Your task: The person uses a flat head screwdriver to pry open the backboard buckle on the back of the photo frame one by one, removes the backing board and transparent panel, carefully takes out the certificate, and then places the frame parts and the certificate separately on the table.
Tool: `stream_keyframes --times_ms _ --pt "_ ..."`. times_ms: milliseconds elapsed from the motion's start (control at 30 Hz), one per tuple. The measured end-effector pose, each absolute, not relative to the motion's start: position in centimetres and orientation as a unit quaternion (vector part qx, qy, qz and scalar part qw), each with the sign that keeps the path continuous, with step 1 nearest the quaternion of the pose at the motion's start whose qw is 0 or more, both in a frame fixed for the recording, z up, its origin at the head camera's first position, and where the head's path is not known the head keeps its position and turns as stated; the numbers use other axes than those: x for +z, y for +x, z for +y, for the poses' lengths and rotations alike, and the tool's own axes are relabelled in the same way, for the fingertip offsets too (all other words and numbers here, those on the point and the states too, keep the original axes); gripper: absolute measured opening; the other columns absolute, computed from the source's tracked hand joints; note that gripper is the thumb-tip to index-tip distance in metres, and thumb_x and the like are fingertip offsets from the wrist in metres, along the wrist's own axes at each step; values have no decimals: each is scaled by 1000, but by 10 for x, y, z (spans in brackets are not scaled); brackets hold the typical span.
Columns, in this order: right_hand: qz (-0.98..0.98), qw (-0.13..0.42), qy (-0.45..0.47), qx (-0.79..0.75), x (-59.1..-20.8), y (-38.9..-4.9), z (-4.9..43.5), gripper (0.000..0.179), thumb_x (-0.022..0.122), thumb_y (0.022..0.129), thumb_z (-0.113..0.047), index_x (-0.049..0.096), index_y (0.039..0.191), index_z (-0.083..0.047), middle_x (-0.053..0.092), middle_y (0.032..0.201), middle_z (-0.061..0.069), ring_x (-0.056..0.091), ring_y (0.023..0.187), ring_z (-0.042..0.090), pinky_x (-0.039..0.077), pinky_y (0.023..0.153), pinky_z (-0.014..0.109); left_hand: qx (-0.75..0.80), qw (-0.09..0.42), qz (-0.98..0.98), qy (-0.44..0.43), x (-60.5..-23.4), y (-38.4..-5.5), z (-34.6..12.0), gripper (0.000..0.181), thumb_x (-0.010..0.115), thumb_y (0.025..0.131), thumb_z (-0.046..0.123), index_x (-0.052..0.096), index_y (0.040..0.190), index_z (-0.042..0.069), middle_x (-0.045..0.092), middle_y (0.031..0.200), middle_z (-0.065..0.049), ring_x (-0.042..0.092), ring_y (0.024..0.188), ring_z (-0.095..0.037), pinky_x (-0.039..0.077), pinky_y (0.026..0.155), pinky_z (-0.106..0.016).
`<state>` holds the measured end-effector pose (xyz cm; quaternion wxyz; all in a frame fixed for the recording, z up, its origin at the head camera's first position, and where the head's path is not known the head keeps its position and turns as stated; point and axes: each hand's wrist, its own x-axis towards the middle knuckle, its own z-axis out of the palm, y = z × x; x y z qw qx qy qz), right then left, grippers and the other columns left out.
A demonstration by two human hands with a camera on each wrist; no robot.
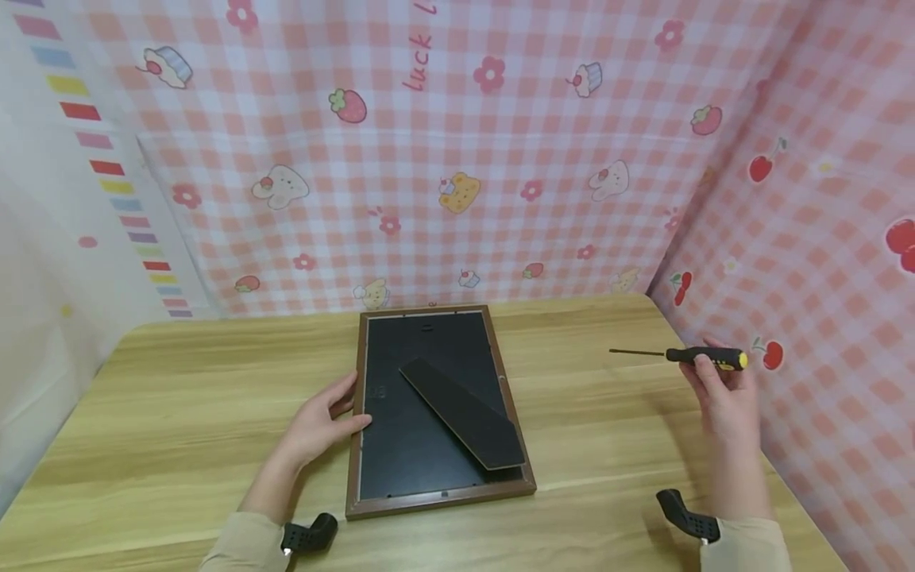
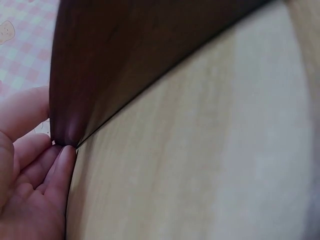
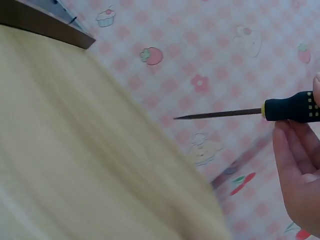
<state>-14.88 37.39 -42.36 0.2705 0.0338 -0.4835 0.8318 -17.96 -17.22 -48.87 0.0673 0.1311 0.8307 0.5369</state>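
The picture frame [image 1: 472, 496] is laid back-up on the table [image 1: 593, 445], stand [image 1: 468, 417] uppermost; its left edge is held between thumb and fingers of the left hand [image 1: 322, 421]; right of the frame, well apart, a screwdriver [image 1: 685, 355] is gripped by the right hand [image 1: 725, 401], tip directed frameward.

Behind the far edge of a wood-grain table [image 1: 179, 413] hangs pink checked cloth [image 1: 550, 135] printed with strawberries [image 1: 350, 106], cupcakes [image 1: 168, 67] and flowers [image 1: 490, 74]. Beyond the right edge, a second checked cloth [image 1: 843, 135] shows cherries [image 1: 761, 168]; past the rounded far left corner, white cloth [image 1: 43, 183] carries coloured bars [image 1: 107, 168].
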Motion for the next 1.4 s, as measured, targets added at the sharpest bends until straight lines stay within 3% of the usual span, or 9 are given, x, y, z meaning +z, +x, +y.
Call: stream_keyframes --times_ms 167,400,600,867,933,1100,1233,1300,1400 --pt "-643 281 24 712 -404 -151 376 30 57 95 9 59 125 8 64 100 6 69 89 11 55 79 21 536 67 831 132 -489 -180 -174 82 76 89 17 29 153 -3 26 157 -25 44 132 -44 39 106 -47" --pt "-726 221 55 648 -388 -153 377 27 62 96 -2 56 121 -9 69 95 -1 71 82 7 56 73 21 538 65 830 132 -487 -179 -174 82 77 88 15 29 152 -5 27 156 -26 44 132 -44 39 106 -46" --pt "-698 150 15 700 -389 -154 380 22 61 98 -6 46 113 -5 71 87 -1 72 73 12 59 65 26 541 63 828 137 -488 -179 -174 82 77 88 14 29 152 -6 27 156 -27 44 132 -45 39 106 -46" --pt "-655 63 -46 752 -411 -156 391 22 55 101 -9 39 109 6 68 79 4 71 67 14 59 64 28 536 61 830 141 -488 -179 -174 82 77 89 16 29 152 -6 27 156 -27 43 132 -45 39 106 -46" --pt "-659 50 -72 747 -420 -155 394 29 55 102 -10 36 115 7 68 77 4 71 65 15 59 63 29 535 61 831 141 -488 -179 -174 82 76 89 16 29 152 -6 27 156 -27 44 132 -44 39 106 -46" --pt "-656 26 -148 740 -441 -152 394 64 56 101 -13 9 140 5 69 74 2 70 62 14 59 64 29 533 60 832 139 -488 -179 -173 81 77 89 15 30 152 -5 27 156 -27 44 132 -44 40 106 -46" --pt "-634 24 -181 752 -450 -147 392 82 56 101 -15 -8 149 2 67 78 -1 70 65 13 59 68 29 531 60 833 142 -488 -179 -173 82 76 89 16 30 152 -5 27 156 -27 44 132 -44 40 106 -46" --pt "-621 31 -188 760 -454 -145 391 80 57 100 -14 -4 149 0 66 80 -1 70 66 13 59 69 30 533 60 832 142 -489 -179 -173 81 76 89 16 30 152 -5 27 156 -27 44 132 -44 40 106 -46" --pt "-613 45 -192 765 -459 -142 391 58 59 99 -11 16 136 -1 64 83 0 70 67 15 59 69 31 537 60 830 139 -489 -180 -172 81 77 89 15 30 152 -5 27 156 -27 44 132 -44 40 106 -45"
